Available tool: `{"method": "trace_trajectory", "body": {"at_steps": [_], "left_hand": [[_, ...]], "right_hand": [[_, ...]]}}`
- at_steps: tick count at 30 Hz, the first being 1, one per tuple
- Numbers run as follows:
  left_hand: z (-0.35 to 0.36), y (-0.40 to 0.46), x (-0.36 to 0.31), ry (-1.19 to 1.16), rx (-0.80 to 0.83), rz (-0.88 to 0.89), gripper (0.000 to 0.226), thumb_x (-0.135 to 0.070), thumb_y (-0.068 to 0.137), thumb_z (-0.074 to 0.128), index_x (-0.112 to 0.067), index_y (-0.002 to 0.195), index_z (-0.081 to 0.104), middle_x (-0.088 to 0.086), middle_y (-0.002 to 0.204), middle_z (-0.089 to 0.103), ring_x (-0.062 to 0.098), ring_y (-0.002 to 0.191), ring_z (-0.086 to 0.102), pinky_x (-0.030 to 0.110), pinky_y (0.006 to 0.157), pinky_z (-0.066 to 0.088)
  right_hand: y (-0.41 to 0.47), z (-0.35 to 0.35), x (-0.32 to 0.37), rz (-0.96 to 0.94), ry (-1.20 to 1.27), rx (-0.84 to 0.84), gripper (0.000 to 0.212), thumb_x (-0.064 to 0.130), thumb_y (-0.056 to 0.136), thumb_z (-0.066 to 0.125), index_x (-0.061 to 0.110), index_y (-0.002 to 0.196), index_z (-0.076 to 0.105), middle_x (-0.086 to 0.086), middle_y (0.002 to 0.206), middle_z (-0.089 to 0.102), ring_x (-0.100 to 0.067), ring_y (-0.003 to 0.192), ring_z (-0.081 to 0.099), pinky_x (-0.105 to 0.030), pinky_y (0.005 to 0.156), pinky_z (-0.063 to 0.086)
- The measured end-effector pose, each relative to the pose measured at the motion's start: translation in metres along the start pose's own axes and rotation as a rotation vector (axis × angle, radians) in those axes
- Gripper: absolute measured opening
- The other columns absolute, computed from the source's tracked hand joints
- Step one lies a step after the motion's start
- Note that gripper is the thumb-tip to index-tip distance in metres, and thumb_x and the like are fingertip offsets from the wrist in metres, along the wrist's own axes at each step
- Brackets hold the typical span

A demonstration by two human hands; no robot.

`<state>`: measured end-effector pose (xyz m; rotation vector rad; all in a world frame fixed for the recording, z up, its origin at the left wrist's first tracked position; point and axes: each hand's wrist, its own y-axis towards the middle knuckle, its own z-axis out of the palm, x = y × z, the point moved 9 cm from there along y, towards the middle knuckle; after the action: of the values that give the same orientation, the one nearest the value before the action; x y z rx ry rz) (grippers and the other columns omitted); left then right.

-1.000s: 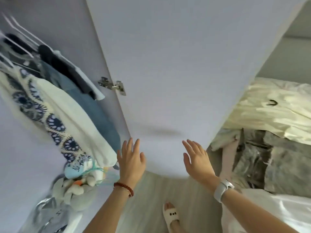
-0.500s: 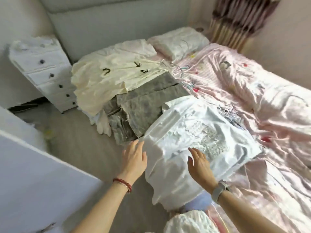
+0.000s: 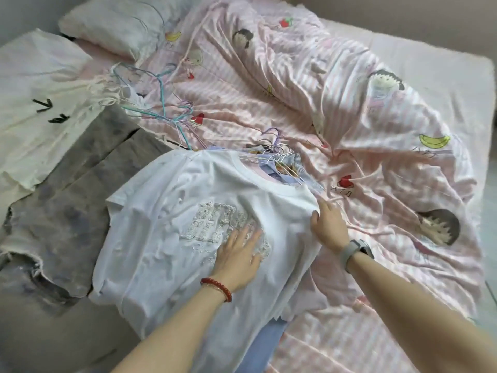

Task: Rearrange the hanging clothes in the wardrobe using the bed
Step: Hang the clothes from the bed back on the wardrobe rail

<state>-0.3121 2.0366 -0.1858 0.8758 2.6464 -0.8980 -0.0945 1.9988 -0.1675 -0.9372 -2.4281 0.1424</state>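
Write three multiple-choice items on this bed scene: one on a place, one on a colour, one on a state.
1. Where does the left hand lie?
A. on the white T-shirt's raised patch
B. on the pillow
C. on the grey jeans

2. What colour is the bracelet on the left wrist?
A. blue
B. red
C. green

3. How is the right hand?
A. flat on the quilt
B. fingers curled at the T-shirt's shoulder edge
C. holding a hanger

Key: 1 A, palm sits flat on the patch; 2 B, red beads show; 3 B, its fingers curl into the white fabric.
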Motion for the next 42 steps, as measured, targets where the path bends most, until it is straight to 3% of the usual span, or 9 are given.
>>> {"method": "trace_trajectory", "body": {"at_steps": [8, 14, 18, 22, 26, 29, 31, 37, 42], "left_hand": [[0.081, 0.052, -0.011, 0.095, 0.264, 0.029, 0.061, -0.039, 0.094, 0.034, -0.041, 0.144, -0.001, -0.009, 0.153, -0.02, 0.017, 0.141, -0.018, 0.048, 0.113, -0.003], [0.076, 0.052, -0.012, 0.017, 0.272, 0.033, 0.053, -0.031, 0.096, 0.036, -0.034, 0.145, 0.017, -0.007, 0.156, -0.004, 0.018, 0.143, -0.004, 0.045, 0.115, 0.008], [-0.013, 0.051, -0.031, -0.088, -0.277, 0.13, 0.042, -0.013, 0.09, 0.047, -0.009, 0.131, 0.048, 0.014, 0.14, 0.042, 0.028, 0.13, 0.039, 0.044, 0.107, 0.032], [-0.107, 0.044, -0.015, 0.048, -0.748, 0.061, 0.056, -0.02, 0.087, 0.046, -0.005, 0.139, 0.033, 0.021, 0.146, 0.031, 0.03, 0.134, 0.026, 0.038, 0.108, 0.019], [-0.125, 0.072, 0.028, 0.228, -0.455, -0.101, 0.052, -0.023, 0.093, 0.047, -0.018, 0.142, 0.032, 0.006, 0.148, 0.033, 0.027, 0.142, 0.013, 0.046, 0.111, -0.002], [-0.098, 0.068, 0.039, 0.159, -0.143, -0.003, 0.029, -0.031, 0.095, 0.045, -0.019, 0.12, 0.053, 0.001, 0.12, 0.062, 0.024, 0.115, 0.053, 0.033, 0.094, 0.03], [-0.08, 0.044, 0.042, 0.109, -0.047, 0.023, 0.032, -0.039, 0.094, 0.046, -0.018, 0.117, 0.053, -0.001, 0.116, 0.062, 0.025, 0.103, 0.058, 0.032, 0.079, 0.037], [-0.025, -0.057, 0.088, -0.157, -0.034, -0.182, 0.02, -0.034, 0.098, 0.036, -0.021, 0.095, 0.051, 0.002, 0.082, 0.061, 0.03, 0.084, 0.059, 0.037, 0.073, 0.044], [-0.025, -0.136, 0.147, -0.254, -0.243, -0.41, 0.023, -0.028, 0.098, 0.037, -0.017, 0.095, 0.057, 0.01, 0.09, 0.064, 0.033, 0.087, 0.057, 0.038, 0.073, 0.043]], "right_hand": [[0.099, 0.046, -0.026, 0.049, 0.116, 0.168, 0.007, 0.009, 0.087, 0.04, 0.005, 0.082, 0.044, -0.03, 0.101, 0.057, -0.039, 0.095, 0.055, -0.038, 0.076, 0.038], [0.086, 0.042, -0.034, 0.158, 0.117, -0.026, 0.033, 0.039, 0.091, 0.043, 0.01, 0.101, 0.055, -0.019, 0.101, 0.062, -0.037, 0.1, 0.054, -0.044, 0.084, 0.04], [0.05, 0.021, -0.024, -0.014, 0.25, -0.193, 0.023, 0.026, 0.094, 0.045, 0.007, 0.088, 0.056, -0.014, 0.09, 0.061, -0.035, 0.091, 0.053, -0.042, 0.079, 0.03], [0.005, 0.021, -0.02, -0.149, 0.258, -0.186, 0.023, 0.022, 0.091, 0.042, 0.006, 0.085, 0.058, -0.01, 0.082, 0.061, -0.031, 0.079, 0.053, -0.042, 0.075, 0.03], [-0.022, 0.018, -0.02, -0.219, 0.283, -0.188, 0.019, 0.017, 0.089, 0.044, 0.007, 0.083, 0.059, -0.005, 0.076, 0.062, -0.028, 0.07, 0.053, -0.032, 0.067, 0.021], [-0.029, 0.019, -0.027, -0.181, 0.25, -0.189, 0.02, 0.02, 0.09, 0.043, 0.009, 0.082, 0.058, -0.005, 0.074, 0.061, -0.028, 0.069, 0.052, -0.03, 0.066, 0.018], [-0.031, 0.019, -0.031, -0.17, 0.218, -0.175, 0.019, 0.019, 0.092, 0.045, 0.009, 0.084, 0.058, -0.005, 0.077, 0.062, -0.029, 0.072, 0.051, -0.032, 0.07, 0.021], [-0.057, 0.039, -0.009, -0.271, 0.107, -0.007, 0.018, 0.023, 0.093, 0.05, 0.009, 0.087, 0.061, -0.004, 0.084, 0.065, -0.028, 0.08, 0.053, -0.036, 0.075, 0.028], [-0.101, 0.065, 0.054, -0.4, 0.078, 0.088, 0.02, 0.024, 0.093, 0.048, 0.012, 0.08, 0.059, -0.004, 0.079, 0.064, -0.028, 0.079, 0.054, -0.036, 0.071, 0.029]]}}
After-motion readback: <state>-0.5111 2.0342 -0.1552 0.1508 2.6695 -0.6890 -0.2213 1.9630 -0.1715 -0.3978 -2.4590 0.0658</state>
